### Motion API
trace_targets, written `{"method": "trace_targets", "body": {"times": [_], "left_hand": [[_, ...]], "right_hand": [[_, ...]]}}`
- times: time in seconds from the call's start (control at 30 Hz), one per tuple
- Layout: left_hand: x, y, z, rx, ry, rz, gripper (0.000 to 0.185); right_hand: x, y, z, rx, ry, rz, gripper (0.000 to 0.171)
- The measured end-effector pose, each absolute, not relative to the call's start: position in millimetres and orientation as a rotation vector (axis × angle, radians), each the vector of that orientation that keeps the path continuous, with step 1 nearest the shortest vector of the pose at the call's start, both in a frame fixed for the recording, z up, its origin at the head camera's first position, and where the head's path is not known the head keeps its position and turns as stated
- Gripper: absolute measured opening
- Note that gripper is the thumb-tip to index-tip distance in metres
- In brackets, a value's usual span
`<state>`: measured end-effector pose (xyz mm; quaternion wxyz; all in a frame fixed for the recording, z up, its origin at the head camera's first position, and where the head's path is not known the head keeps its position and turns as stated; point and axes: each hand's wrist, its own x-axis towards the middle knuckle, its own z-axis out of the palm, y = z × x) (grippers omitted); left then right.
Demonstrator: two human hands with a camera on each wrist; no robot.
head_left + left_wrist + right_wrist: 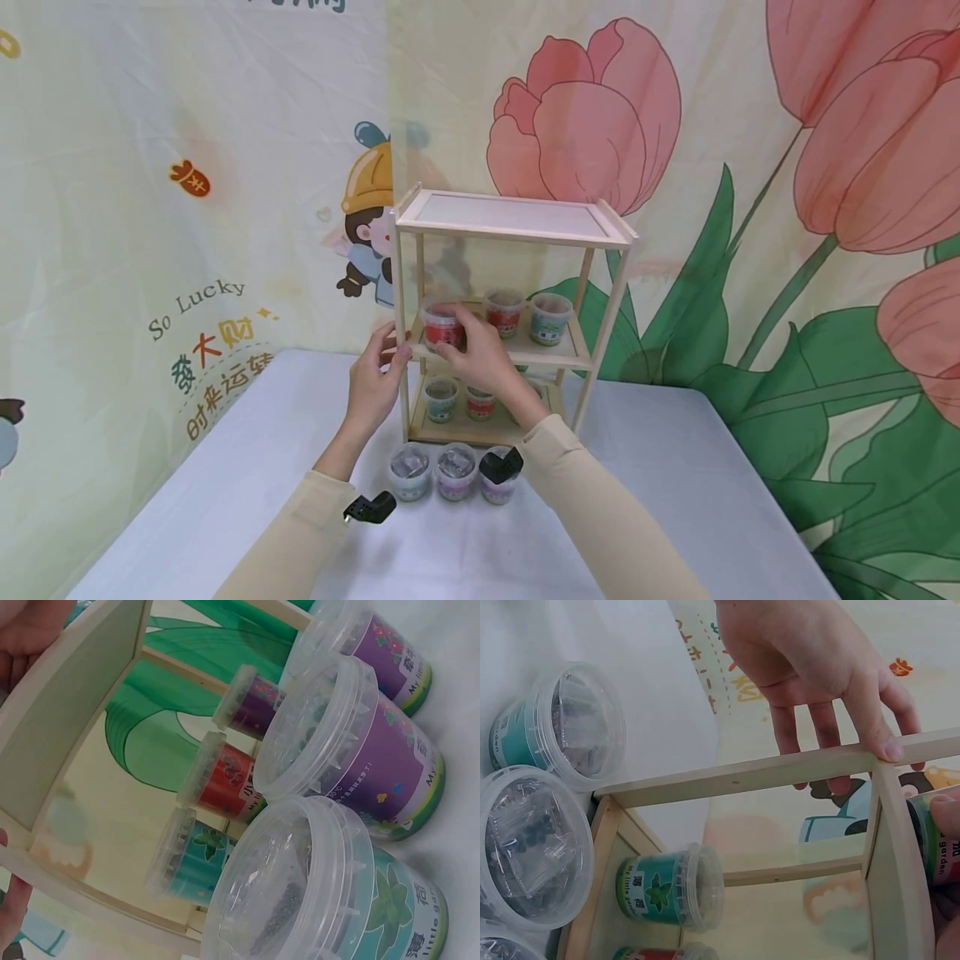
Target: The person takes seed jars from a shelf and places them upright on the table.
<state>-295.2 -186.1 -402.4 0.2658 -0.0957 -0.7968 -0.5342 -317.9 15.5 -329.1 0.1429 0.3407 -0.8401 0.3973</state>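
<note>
On the middle shelf, my right hand (480,354) curls around a red-labelled tub (442,327), while my left hand (375,379), just beside, grips the wooden rack (517,218) post, steadying it.

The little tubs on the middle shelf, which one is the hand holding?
The red tub at the left end; the right hand grips it, the other two stand untouched.

Both arms wear long, close-fitting beige sleeves ending at the wrist. A small black camera unit (370,507) is mounted at the left wrist; a matching unit (500,464) sits at the right wrist. Both hands are bare.
</note>
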Motion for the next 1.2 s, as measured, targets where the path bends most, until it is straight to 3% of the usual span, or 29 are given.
{"method": "trace_targets", "body": {"times": [1.2], "left_hand": [[-295.2, -185.2, -401.9, -0.267, -2.115, -1.447, 0.046]], "right_hand": [[-284.9, 53.2, -329.1, 0.877, -2.381, 1.176, 0.051]]}}
